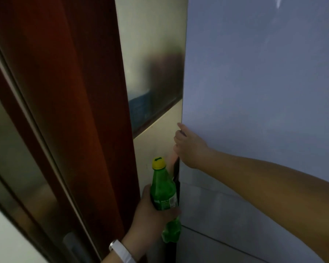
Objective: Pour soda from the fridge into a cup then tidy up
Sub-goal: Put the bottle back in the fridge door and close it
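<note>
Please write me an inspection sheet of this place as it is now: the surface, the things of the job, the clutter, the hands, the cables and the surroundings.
Surface: no table or counter seen; the view is filled by the fridge door, pale blue-grey.
Job's things: green soda bottle, upright, yellow cap on; no cup seen.
Clutter: nothing seen.
Hands: left hand grips the bottle around its middle, with a white wristband on the wrist; right hand holds the left edge of the fridge door, fingers curled around it.
Cables: nothing seen.
Surroundings: dark red-brown door frame on the left, cream wall between the frame and the fridge; dim light.
</note>
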`<state>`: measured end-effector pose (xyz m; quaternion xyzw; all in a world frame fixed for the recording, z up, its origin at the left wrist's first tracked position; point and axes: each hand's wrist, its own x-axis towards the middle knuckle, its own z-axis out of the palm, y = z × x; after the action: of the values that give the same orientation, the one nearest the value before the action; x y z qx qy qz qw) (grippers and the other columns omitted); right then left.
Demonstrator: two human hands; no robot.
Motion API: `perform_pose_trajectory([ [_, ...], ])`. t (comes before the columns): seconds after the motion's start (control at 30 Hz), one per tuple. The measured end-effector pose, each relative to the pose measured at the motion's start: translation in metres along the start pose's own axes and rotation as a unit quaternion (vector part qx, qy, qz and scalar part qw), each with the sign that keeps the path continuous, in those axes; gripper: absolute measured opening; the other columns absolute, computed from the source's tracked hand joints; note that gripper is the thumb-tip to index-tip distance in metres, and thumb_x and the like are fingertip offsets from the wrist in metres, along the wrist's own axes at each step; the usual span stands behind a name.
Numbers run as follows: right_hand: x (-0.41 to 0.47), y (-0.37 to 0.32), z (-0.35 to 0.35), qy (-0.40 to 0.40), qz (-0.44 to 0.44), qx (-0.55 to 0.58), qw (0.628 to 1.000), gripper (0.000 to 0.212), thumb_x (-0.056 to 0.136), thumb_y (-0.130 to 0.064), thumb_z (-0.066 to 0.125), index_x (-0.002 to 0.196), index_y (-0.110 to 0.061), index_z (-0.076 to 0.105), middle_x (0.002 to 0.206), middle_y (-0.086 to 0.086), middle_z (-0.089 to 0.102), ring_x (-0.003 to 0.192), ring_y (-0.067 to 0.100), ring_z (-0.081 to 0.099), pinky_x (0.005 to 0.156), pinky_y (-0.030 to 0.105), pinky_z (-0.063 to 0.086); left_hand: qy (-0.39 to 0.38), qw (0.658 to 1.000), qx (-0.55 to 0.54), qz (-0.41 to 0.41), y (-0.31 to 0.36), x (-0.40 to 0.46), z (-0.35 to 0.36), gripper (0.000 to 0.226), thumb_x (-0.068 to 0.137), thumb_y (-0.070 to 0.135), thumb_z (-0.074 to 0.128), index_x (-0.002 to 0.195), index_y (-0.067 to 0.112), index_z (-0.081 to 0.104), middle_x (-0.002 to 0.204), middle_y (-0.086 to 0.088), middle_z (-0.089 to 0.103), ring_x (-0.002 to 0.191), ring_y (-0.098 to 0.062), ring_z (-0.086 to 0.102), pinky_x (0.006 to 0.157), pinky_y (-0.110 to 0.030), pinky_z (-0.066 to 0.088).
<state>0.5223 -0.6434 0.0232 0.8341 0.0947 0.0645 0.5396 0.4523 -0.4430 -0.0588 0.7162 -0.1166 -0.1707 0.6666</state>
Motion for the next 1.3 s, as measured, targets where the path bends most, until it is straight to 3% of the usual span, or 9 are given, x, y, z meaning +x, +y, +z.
perform_pose_trajectory([
  [0.33,-0.035,-0.015,-0.020,0.092,0.000,0.067,0.993,0.031,0.095,-0.024,0.043,0.116,-0.012,0.063,0.123,0.015,0.057,0.127,0.036,0.039,0.112,0.052,-0.013,0.041,0.997,0.033,0.047,0.010,-0.026,-0.011,0.065,0.065,-0.002,0.087,0.105,0.035,0.052,0.104,0.005,0.068,0.087,-0.001,0.065,0.059,-0.009,0.049],
  [0.5,-0.056,-0.030,-0.033,0.146,0.006,0.079,0.986,0.024,0.085,-0.024,0.052,0.099,-0.015,0.069,0.103,0.009,0.064,0.115,0.032,0.051,0.116,0.051,0.001,0.027,0.995,0.061,0.068,0.012,-0.043,-0.016,0.064,0.066,0.003,0.088,0.107,0.035,0.051,0.103,0.007,0.068,0.083,0.001,0.066,0.059,-0.010,0.050],
  [0.63,-0.071,-0.043,-0.044,0.162,0.011,0.056,0.985,0.035,0.087,-0.019,0.038,0.103,-0.014,0.069,0.106,0.009,0.064,0.119,0.033,0.050,0.115,0.053,0.001,-0.019,0.992,0.079,0.095,0.012,-0.051,-0.022,0.066,0.064,0.004,0.089,0.111,0.034,0.052,0.104,0.006,0.069,0.087,-0.002,0.068,0.071,-0.025,0.056],
  [0.8,-0.083,-0.058,-0.065,0.086,0.036,0.051,0.994,0.028,0.086,-0.024,0.053,0.109,-0.015,0.067,0.118,0.014,0.062,0.124,0.037,0.044,0.114,0.055,-0.003,-0.052,0.988,0.081,0.120,0.017,-0.060,-0.039,0.064,0.060,0.010,0.091,0.108,0.032,0.054,0.100,0.004,0.070,0.090,-0.012,0.069,0.077,-0.038,0.059],
  [0.9,-0.093,-0.063,-0.078,0.092,0.064,0.059,0.992,0.022,0.077,-0.025,0.068,0.095,-0.013,0.071,0.104,0.013,0.065,0.115,0.036,0.049,0.116,0.054,0.008,-0.067,0.986,0.087,0.129,0.018,-0.066,-0.053,0.061,0.062,0.010,0.091,0.107,0.031,0.054,0.099,0.004,0.069,0.084,-0.008,0.068,0.073,-0.034,0.059],
  [1.03,-0.111,-0.075,-0.091,0.154,0.095,0.081,0.980,0.012,0.081,-0.015,0.056,0.083,-0.013,0.068,0.092,0.014,0.064,0.108,0.036,0.052,0.114,0.054,0.025,-0.061,0.986,0.083,0.132,0.015,-0.081,-0.070,0.059,0.061,0.010,0.091,0.103,0.030,0.054,0.097,0.003,0.069,0.083,-0.011,0.068,0.069,-0.032,0.057],
  [1.1,-0.125,-0.086,-0.099,0.179,0.117,0.091,0.973,0.021,0.084,-0.012,0.048,0.087,-0.011,0.068,0.099,0.017,0.064,0.114,0.037,0.052,0.113,0.058,0.023,-0.070,0.985,0.083,0.131,0.013,-0.090,-0.080,0.059,0.060,0.011,0.091,0.101,0.031,0.054,0.095,0.005,0.068,0.083,-0.010,0.067,0.066,-0.027,0.053],
  [1.2,-0.149,-0.097,-0.109,0.153,0.119,0.096,0.976,0.026,0.081,-0.016,0.058,0.104,-0.012,0.070,0.121,0.018,0.063,0.126,0.036,0.048,0.110,0.063,0.017,-0.078,0.985,0.080,0.131,0.008,-0.097,-0.088,0.057,0.062,0.008,0.090,0.100,0.030,0.053,0.095,0.005,0.067,0.084,-0.010,0.066,0.064,-0.023,0.049],
  [1.3,-0.174,-0.103,-0.125,0.143,0.121,0.105,0.977,0.034,0.083,-0.012,0.045,0.108,-0.010,0.067,0.127,0.019,0.059,0.130,0.036,0.044,0.109,0.065,0.019,-0.091,0.983,0.084,0.135,0.002,-0.104,-0.091,0.057,0.063,0.007,0.089,0.103,0.028,0.053,0.097,0.004,0.067,0.086,-0.011,0.065,0.067,-0.024,0.050],
])
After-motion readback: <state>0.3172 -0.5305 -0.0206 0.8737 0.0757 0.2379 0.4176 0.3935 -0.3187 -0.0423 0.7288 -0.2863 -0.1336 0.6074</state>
